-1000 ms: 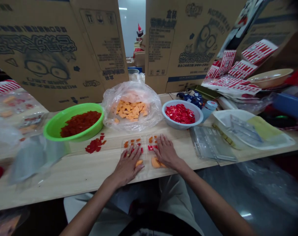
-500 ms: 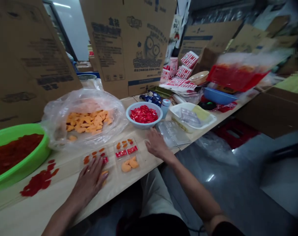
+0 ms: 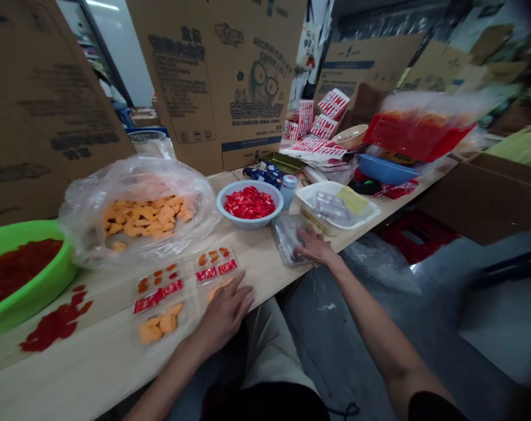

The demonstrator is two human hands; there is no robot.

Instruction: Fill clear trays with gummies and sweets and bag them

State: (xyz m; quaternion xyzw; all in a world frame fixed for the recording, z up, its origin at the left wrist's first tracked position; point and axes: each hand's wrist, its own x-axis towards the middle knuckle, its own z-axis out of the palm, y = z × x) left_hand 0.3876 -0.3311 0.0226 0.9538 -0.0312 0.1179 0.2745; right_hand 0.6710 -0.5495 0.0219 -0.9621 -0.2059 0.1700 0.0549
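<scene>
Two clear plastic trays lie side by side at the table's front edge, each filled with orange snack pieces, small red packets and orange-red bits. My left hand lies flat, fingers spread, on the near end of the right tray; the left tray is uncovered beside it. My right hand reaches out to the right and rests with its fingers on a stack of empty clear trays; whether it grips one I cannot make out.
Behind the trays: a green bowl of dark red pieces with a spilled pile, a plastic bag of orange snacks, a pale blue bowl of red packets, a white tray. Cardboard boxes wall the back.
My view turned right. My left hand slid from the left tray onto the right tray. My right hand left the trays and reached out to the stack of empty clear trays.
</scene>
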